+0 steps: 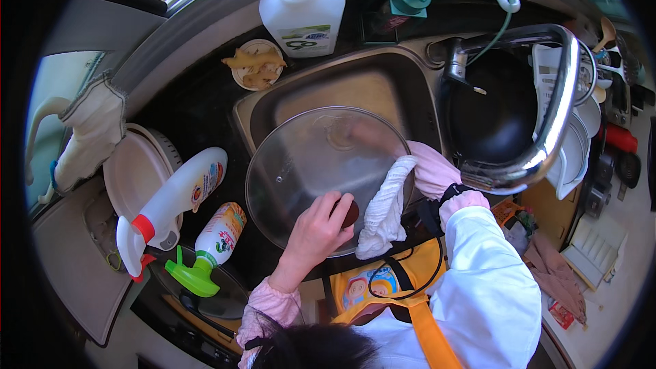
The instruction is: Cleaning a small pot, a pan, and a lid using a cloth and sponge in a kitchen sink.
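Note:
A large round glass pot lid (297, 164) with a metal rim is held over the front of the steel sink basin (410, 72). My left hand (320, 230) grips the lid's dark red-brown knob (350, 213). Seen blurred through the glass, my right hand (376, 136) is beneath the lid near its far right part; its fingers and anything in them cannot be made out. A white cloth (384, 210) hangs twisted over the lid's right rim, beside my right sleeve.
Left of the sink stand two spray bottles (187, 192) (223, 233) and pale basins (136, 169). Behind are a small plate of peels (256, 79) and a white pump bottle (307, 15). On the right, a chrome faucet (558, 113) arches over a black wok (489, 107), beside a dish rack (543, 66).

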Demonstrator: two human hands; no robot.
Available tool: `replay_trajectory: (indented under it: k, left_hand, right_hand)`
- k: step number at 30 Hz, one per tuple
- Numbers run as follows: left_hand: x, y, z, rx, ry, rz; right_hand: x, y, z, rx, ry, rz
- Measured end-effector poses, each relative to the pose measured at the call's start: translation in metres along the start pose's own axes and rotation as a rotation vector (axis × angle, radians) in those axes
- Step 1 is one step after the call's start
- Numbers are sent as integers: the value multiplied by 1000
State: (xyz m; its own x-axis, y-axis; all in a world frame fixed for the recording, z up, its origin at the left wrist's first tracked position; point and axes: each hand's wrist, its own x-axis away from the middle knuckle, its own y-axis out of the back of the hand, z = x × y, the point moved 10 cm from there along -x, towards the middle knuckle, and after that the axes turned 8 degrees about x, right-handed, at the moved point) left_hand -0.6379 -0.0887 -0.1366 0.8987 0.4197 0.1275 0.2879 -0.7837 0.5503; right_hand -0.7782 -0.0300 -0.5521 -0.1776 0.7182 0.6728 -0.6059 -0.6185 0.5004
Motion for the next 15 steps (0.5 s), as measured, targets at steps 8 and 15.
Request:
replay_trajectory:
  k: [8,15]
  left_hand:
    - [-13,-3,18,2,16,24]
    - [-26,-5,25,33,10,18]
  right_hand:
    - [-4,-11,-10,-87,-15,65]
    - [29,94,-3,-671,221,-125]
